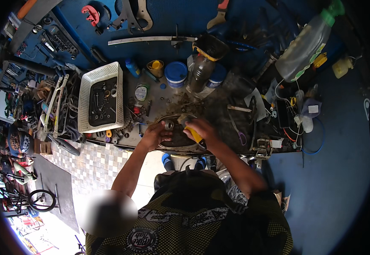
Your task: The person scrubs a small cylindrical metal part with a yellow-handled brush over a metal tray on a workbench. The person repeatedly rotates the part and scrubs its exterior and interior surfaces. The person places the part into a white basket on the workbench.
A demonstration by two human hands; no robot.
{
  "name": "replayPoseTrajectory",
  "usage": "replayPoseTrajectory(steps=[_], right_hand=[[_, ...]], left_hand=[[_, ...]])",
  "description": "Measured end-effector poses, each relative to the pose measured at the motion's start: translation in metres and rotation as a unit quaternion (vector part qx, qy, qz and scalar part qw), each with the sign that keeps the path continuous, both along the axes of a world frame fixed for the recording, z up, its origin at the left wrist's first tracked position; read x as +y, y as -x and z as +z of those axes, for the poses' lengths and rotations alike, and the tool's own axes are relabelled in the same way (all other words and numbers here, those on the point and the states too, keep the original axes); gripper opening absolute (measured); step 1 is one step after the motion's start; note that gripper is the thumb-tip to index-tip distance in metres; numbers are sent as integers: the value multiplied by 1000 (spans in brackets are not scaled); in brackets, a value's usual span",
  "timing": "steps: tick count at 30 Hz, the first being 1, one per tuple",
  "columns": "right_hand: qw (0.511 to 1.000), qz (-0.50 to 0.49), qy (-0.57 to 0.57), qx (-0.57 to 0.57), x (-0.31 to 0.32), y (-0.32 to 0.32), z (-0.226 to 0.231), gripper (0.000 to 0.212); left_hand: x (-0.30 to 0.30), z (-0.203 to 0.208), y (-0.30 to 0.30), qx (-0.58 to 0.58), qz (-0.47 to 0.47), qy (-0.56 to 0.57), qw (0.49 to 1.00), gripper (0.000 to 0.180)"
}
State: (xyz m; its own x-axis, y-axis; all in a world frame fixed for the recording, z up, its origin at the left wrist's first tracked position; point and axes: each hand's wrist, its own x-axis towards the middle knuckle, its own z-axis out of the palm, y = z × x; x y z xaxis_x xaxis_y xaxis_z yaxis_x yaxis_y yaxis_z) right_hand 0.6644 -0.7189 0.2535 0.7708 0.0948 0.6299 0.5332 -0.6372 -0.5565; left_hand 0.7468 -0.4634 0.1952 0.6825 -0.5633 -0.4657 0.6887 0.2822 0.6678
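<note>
Left hand [153, 136] and right hand [202, 128] both half-curled, I'm at the bench [157, 102], a basket [99, 128] to their left and a round pan [178, 139] beneath them. My right grips a yellow brush [194, 135]; my left holds a metal ring [168, 125], near the bristles [184, 118].

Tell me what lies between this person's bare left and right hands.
In the head view, a round grey metal part and the pale bristles of a yellow-handled brush, over a dark round pan.

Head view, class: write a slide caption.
Left fingers hold a round metal part, right fingers a yellow-handled brush, over a workbench.
</note>
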Motion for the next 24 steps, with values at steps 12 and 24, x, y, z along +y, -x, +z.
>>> replayPoseTrajectory(steps=[12, 24], right_hand=[[961, 34, -86, 261, 5, 37, -26, 20], [798, 19, -428, 424, 24, -10, -12, 33]], left_hand=[[-17, 34, -6, -463, -29, -319, 826, 54], [-21, 11, 12, -525, -29, -355, 773, 59]])
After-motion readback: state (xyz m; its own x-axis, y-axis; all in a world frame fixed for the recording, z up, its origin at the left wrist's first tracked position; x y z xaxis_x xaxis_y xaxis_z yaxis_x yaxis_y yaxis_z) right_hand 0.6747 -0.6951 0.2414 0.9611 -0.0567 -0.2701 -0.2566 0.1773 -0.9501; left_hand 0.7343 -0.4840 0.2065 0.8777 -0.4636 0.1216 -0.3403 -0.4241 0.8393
